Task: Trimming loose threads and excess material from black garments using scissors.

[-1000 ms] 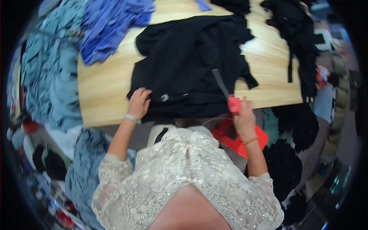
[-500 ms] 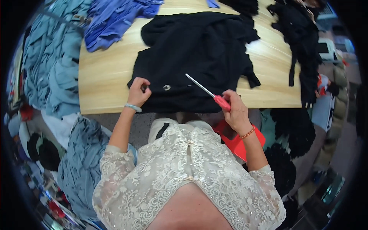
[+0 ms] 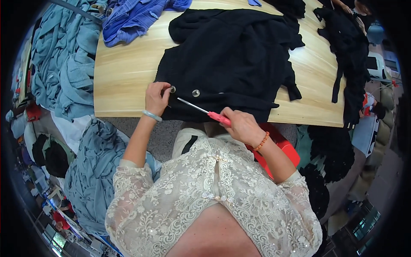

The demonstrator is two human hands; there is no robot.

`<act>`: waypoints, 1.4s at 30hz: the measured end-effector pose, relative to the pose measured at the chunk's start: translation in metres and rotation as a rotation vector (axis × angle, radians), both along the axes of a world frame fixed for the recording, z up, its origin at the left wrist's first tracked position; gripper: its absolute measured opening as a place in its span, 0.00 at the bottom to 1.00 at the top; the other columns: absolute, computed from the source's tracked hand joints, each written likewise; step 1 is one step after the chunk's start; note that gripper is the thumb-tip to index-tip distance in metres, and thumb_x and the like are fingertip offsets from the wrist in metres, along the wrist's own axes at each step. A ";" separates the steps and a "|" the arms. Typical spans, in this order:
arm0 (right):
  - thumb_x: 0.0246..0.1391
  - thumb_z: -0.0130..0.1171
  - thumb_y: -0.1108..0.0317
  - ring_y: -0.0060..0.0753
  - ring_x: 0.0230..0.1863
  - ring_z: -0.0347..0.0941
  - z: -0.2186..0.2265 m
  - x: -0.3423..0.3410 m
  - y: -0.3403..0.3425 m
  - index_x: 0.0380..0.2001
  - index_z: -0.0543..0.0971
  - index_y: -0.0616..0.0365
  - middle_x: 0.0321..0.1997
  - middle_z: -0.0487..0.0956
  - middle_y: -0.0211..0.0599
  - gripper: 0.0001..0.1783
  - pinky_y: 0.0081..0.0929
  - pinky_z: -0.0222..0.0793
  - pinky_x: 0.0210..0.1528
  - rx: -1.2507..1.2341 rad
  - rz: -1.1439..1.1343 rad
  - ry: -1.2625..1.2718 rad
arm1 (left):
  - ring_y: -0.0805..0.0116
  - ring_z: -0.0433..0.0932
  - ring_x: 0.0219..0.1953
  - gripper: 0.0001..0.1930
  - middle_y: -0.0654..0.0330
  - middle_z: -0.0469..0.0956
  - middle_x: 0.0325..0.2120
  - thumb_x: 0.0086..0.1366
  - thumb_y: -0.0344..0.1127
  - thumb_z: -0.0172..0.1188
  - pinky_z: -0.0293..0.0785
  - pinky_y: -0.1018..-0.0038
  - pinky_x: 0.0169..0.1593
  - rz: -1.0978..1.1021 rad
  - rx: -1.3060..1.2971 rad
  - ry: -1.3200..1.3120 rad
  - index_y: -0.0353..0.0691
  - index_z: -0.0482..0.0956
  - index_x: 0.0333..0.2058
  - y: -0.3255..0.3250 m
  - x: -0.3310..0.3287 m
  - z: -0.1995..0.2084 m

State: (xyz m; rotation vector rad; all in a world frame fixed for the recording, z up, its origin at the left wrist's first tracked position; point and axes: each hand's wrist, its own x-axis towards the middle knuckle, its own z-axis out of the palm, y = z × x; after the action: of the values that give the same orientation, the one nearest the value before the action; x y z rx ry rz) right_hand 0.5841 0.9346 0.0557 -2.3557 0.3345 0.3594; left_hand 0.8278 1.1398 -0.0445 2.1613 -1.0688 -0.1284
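Note:
A black knit garment (image 3: pixel 227 55) lies spread over the near edge of the pale wooden table (image 3: pixel 124 81). My left hand (image 3: pixel 156 97) pinches its left edge beside a round button (image 3: pixel 173 89), thumb and forefinger together. Another shiny button (image 3: pixel 196 93) sits a little to the right. In my right hand (image 3: pixel 245 127) is a red-handled tool (image 3: pixel 219 118) with a thin straight metal shaft. Its tip points left, over the garment, just short of my left fingers. I cannot make out the exact kind of tool.
Blue-purple cloth (image 3: pixel 132 19) lies at the table's far left; black garments (image 3: pixel 346 47) hang over its right end. Grey-green cloth is heaped left of the table (image 3: pixel 72 64) and by my left side (image 3: pixel 94 171). A red object (image 3: pixel 278 150) stands below my right forearm.
My right hand has moved left and slightly down, bringing the tool's tip near my left hand. The left fingers now pinch beside a button that was hidden. The whole view has shifted slightly.

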 end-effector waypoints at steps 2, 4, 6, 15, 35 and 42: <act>0.55 0.60 0.66 0.50 0.38 0.77 0.015 -0.010 -0.010 0.43 0.72 0.52 0.32 0.78 0.44 0.13 0.44 0.71 0.39 -0.031 -0.063 0.061 | 0.55 0.75 0.37 0.10 0.56 0.77 0.34 0.53 0.32 0.68 0.71 0.63 0.42 -0.118 -0.096 -0.149 0.40 0.80 0.34 -0.020 -0.016 0.016; 0.55 0.60 0.65 0.50 0.37 0.77 0.021 -0.021 -0.017 0.41 0.72 0.53 0.31 0.78 0.44 0.12 0.46 0.72 0.39 -0.074 -0.105 0.052 | 0.56 0.75 0.39 0.13 0.55 0.76 0.38 0.55 0.34 0.67 0.72 0.64 0.42 -0.256 -0.056 0.088 0.40 0.79 0.40 -0.035 -0.039 0.016; 0.55 0.60 0.66 0.51 0.37 0.76 0.029 -0.027 -0.021 0.42 0.72 0.53 0.31 0.78 0.45 0.12 0.45 0.71 0.39 -0.096 -0.115 0.102 | 0.56 0.76 0.35 0.14 0.55 0.74 0.36 0.53 0.28 0.67 0.74 0.65 0.40 -0.256 0.004 0.309 0.39 0.77 0.40 -0.052 -0.052 0.007; 0.53 0.58 0.66 0.51 0.34 0.78 0.038 -0.048 -0.008 0.38 0.73 0.58 0.28 0.79 0.49 0.11 0.45 0.73 0.37 -0.104 -0.010 0.238 | 0.58 0.74 0.39 0.07 0.59 0.73 0.29 0.52 0.28 0.67 0.71 0.64 0.41 -0.444 0.183 0.153 0.41 0.77 0.29 -0.052 -0.050 -0.004; 0.51 0.59 0.64 0.50 0.35 0.79 0.032 -0.111 -0.009 0.37 0.74 0.57 0.27 0.80 0.48 0.11 0.44 0.74 0.36 -0.181 -0.162 0.372 | 0.53 0.73 0.39 0.12 0.54 0.72 0.32 0.51 0.21 0.62 0.72 0.62 0.44 -0.661 0.114 0.171 0.37 0.74 0.35 -0.094 -0.102 -0.011; 0.51 0.60 0.66 0.46 0.41 0.77 0.034 -0.141 -0.010 0.37 0.76 0.57 0.35 0.80 0.44 0.11 0.41 0.74 0.42 -0.162 -0.303 0.236 | 0.55 0.73 0.38 0.09 0.57 0.73 0.30 0.53 0.27 0.65 0.72 0.64 0.42 -0.757 0.068 -0.003 0.38 0.76 0.33 -0.110 -0.112 0.013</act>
State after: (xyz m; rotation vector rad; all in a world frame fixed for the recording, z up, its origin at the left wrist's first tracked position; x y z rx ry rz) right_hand 0.4431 0.9246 0.0898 -2.3729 0.8498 0.4794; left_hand 0.7155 1.0296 -0.0316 1.7025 -1.8523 -0.5087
